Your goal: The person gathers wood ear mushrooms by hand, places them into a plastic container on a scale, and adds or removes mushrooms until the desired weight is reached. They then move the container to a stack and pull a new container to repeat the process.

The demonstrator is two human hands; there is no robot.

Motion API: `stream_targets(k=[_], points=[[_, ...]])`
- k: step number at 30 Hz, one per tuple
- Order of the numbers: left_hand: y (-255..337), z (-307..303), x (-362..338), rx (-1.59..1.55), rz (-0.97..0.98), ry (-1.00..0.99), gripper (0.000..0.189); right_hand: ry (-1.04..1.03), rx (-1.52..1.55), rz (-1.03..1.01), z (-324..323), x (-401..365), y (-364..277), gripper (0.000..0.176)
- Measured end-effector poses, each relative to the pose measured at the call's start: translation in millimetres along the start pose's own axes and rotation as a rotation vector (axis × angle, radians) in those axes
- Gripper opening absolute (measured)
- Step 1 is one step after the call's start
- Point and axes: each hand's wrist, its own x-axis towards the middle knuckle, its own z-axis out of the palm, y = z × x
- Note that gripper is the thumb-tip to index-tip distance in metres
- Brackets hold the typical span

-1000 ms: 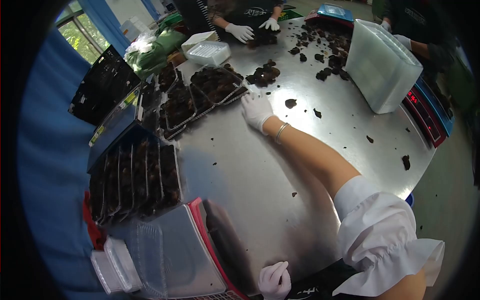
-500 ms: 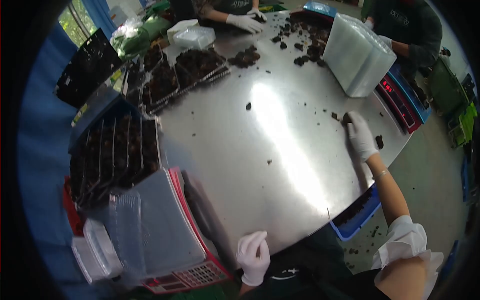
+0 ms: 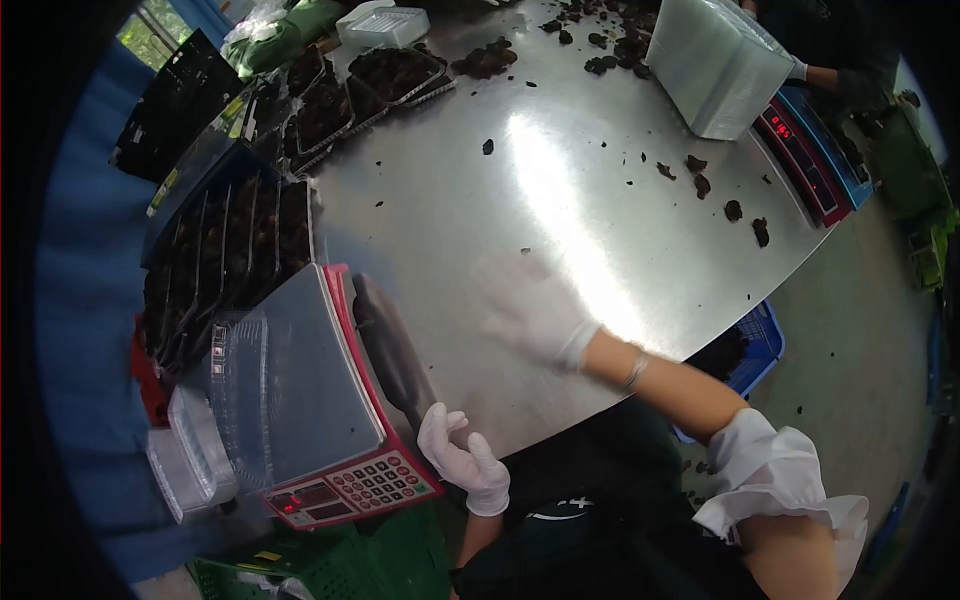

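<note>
My left hand (image 3: 462,460), in a white glove, is at the table's near edge beside the corner of a red-framed scale (image 3: 300,400); its fingers are loosely bent and apart, with nothing in them. My gloved right hand (image 3: 535,310) is blurred over the steel table (image 3: 450,220), fingers stretched toward the left and nothing visible in them. A small crumb (image 3: 525,250) is close by its fingertips. Clear plastic trays (image 3: 245,400) rest on the scale. Several dark, fungus-like pieces (image 3: 733,211) lie near the table's right edge.
Filled trays of dark pieces (image 3: 230,250) stand along the left side. A tall stack of clear trays (image 3: 715,75) is at the back right, next to another scale (image 3: 800,160) and a co-worker. A blue basket (image 3: 765,345) sits below the right edge, a green crate (image 3: 330,550) below left.
My right hand has swept from the dark pieces at the right edge toward the table's middle, leaving pieces there. My left hand has shifted left, its fingers more spread. The view has tilted down.
</note>
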Motion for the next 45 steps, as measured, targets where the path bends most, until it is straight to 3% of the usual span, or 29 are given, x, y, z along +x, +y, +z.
stream_targets(k=[1, 2, 3, 5, 7, 9, 11, 14, 16, 17, 18, 19, 20, 21, 23, 24, 25, 29, 32, 34, 37, 39, 40, 41, 42, 43, 45], points=[[0, -1, -1, -0.003, -0.003, 0.006, 0.048, 0.073, -0.085, 0.187, -9, -4, 30, 0.066], [0, -3, -1, 0.034, 0.022, -0.034, 0.048, 0.098, -0.02, 0.534, -36, -7, 52, 0.066], [-1, -2, 0, 0.068, 0.05, -0.069, 0.048, 0.164, -0.429, 0.573, -42, -20, 92, 0.065], [1, 0, 4, 0.05, 0.087, -0.077, 0.047, 0.216, -0.621, 0.658, -81, -38, 96, 0.066], [3, -1, 1, 0.054, 0.109, -0.106, 0.045, 0.374, -0.539, 0.077, -92, -41, 43, 0.066], [2, -2, 2, 0.068, 0.12, -0.144, 0.04, 0.199, 0.201, 0.095, -27, -34, 13, 0.064], [5, -5, 2, 0.064, 0.097, -0.14, 0.04, -0.092, 0.047, -0.19, -8, -26, -39, 0.064], [5, -4, 2, 0.057, 0.055, -0.14, 0.039, -0.171, -0.05, -0.203, -4, 4, -24, 0.068], [2, -3, 0, 0.035, 0.034, -0.144, 0.038, 0.026, -0.197, 0.02, 3, 27, 42, 0.072], [2, -3, 1, 0.04, 0.037, -0.126, 0.038, 0.03, -0.026, 0.423, -29, 44, 48, 0.072], [4, -3, 1, 0.034, 0.037, -0.144, 0.037, 0.189, -0.165, 0.454, -32, 55, 98, 0.073], [4, -3, 2, 0.026, 0.039, -0.159, 0.037, 0.122, -0.363, 0.597, -52, 66, 125, 0.075], [3, -3, 2, 0.017, 0.036, -0.17, 0.036, 0.165, -0.483, 0.616, -56, 72, 135, 0.072], [5, -3, 7, 0.041, 0.089, -0.175, 0.036, 0.182, -0.493, 0.597, -50, 86, 142, 0.072], [7, -3, 8, 0.063, 0.084, -0.195, 0.035, 0.187, 0.152, 0.278, -26, 105, 129, 0.065], [8, -3, 8, 0.062, 0.091, -0.195, 0.035, 0.029, 0.411, 0.247, -4, 116, 100, 0.06], [8, -2, 10, 0.066, 0.079, -0.209, 0.035, -0.016, 0.272, 0.061, -13, 127, 45, 0.06], [6, -2, 11, 0.106, 0.068, -0.242, 0.032, -0.155, 0.3, -0.308, 76, 199, -33, 0.061], [6, 1, 11, 0.094, 0.015, -0.224, 0.032, -0.083, -0.076, -0.141, 112, 281, -34, 0.06], [4, 1, 12, 0.099, 0.003, -0.22, 0.032, 0.026, -0.171, -0.083, 122, 306, -14, 0.063], [6, 0, 14, 0.071, -0.036, -0.203, 0.031, 0.102, -0.193, 0.185, 91, 311, 23, 0.069], [8, 0, 17, 0.018, -0.098, -0.22, 0.031, 0.219, -0.157, 0.284, 71, 291, 70, 0.068], [8, -1, 18, 0.012, -0.09, -0.215, 0.031, 0.158, -0.051, 0.352, 38, 269, 88, 0.065], [7, -2, 17, -0.009, -0.121, -0.221, 0.031, -0.008, -0.462, 0.393, 30, 252, 127, 0.061], [8, -2, 15, -0.034, -0.157, -0.229, 0.031, 0.242, -0.124, 0.65, -8, 210, 115, 0.056], [9, -3, 15, -0.05, -0.16, -0.229, 0.031, 0.367, -0.353, 0.523, 5, 185, 202, 0.054], [12, -4, 19, -0.027, -0.064, -0.218, 0.031, 0.162, -0.494, 0.73, -75, 108, 200, 0.057]])
